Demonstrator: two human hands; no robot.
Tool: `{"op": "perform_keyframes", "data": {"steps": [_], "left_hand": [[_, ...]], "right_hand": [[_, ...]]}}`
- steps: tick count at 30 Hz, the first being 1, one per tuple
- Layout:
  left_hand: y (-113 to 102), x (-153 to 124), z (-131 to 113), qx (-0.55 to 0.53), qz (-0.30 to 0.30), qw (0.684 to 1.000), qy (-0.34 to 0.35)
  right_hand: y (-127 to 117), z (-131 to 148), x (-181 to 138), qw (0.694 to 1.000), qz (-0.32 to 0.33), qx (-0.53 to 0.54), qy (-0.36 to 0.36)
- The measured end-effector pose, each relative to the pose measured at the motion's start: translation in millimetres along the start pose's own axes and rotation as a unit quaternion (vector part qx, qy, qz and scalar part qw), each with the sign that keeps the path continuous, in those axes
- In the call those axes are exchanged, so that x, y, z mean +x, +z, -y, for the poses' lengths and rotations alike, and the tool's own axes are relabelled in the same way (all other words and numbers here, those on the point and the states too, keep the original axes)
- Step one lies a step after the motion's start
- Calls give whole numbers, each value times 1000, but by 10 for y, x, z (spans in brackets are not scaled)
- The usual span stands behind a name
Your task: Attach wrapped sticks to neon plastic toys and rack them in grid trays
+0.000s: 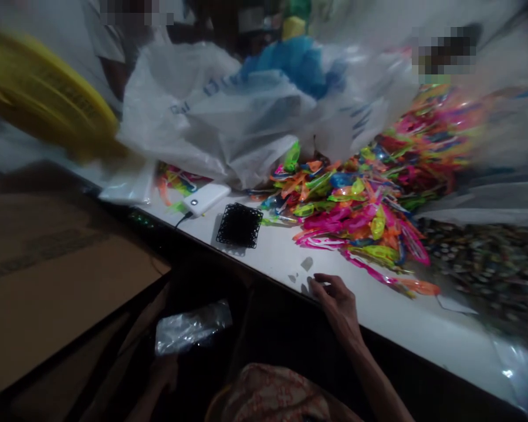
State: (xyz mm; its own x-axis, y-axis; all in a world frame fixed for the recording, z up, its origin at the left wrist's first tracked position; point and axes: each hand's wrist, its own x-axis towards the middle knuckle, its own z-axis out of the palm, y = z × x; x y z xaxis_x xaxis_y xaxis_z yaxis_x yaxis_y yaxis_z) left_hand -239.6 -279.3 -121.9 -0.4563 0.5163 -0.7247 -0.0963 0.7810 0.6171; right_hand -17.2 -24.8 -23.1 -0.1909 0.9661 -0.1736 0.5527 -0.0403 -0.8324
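Observation:
My left hand (165, 364) is low on the left, in dim light below the table edge, closed on the near end of a clear plastic bag (193, 328). Over the front edge of the white table, my right hand (337, 296) has its fingers bent and slightly apart, with nothing visible in them. Close to its fingertips are small greyish marks or flakes (307, 264) on the tabletop; I cannot tell which. Further left on the table is a stack of black openwork squares (240, 225). A pile of bright plastic pieces (347, 211) spreads beyond my right hand.
A white power bank (206, 198) with a cable lies near the table's edge. Large white plastic sacks (220, 117) stand behind. At right is a heap of small dark pieces (488, 264). A cardboard box (61, 281) and a blurred yellow object (48, 94) are at left.

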Motion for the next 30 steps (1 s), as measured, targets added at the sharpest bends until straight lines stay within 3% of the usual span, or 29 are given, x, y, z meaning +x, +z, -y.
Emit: {"op": "perform_keyframes", "data": {"steps": [4, 7, 9, 12, 14, 17, 20, 25, 27, 30], "left_hand": [[-23, -5, -122, 106, 9, 994, 4], [-136, -263, -425, 254, -4, 962, 98], [-215, -500, -756, 272, 6, 948, 166], [-231, -737, -1326, 133, 37, 967, 212], [-123, -755, -1649, 0, 2, 974, 227], [205, -667, -1973, -211, -14, 942, 261], [603, -615, -2158, -324, 36, 910, 257], [1086, -606, -2298, -339, 109, 891, 282], [1193, -550, -2317, -353, 103, 900, 236], [1265, -427, -2350, -412, 41, 900, 135]], "right_hand": [[-52, -55, -27, 999, 23, 31, 18], [-63, -13, -71, 997, 40, 64, 22], [-64, 60, -129, 992, 73, 92, 36], [-95, 205, -252, 970, 166, 173, 33], [-149, 292, -334, 953, 211, 219, -3], [-252, 364, -413, 949, 193, 244, -51], [-321, 355, -437, 951, 163, 256, -59], [-406, 251, -385, 962, 119, 241, -46], [-471, 233, -338, 973, 100, 199, -55], [-570, 256, -264, 981, 99, 147, -74]]}}
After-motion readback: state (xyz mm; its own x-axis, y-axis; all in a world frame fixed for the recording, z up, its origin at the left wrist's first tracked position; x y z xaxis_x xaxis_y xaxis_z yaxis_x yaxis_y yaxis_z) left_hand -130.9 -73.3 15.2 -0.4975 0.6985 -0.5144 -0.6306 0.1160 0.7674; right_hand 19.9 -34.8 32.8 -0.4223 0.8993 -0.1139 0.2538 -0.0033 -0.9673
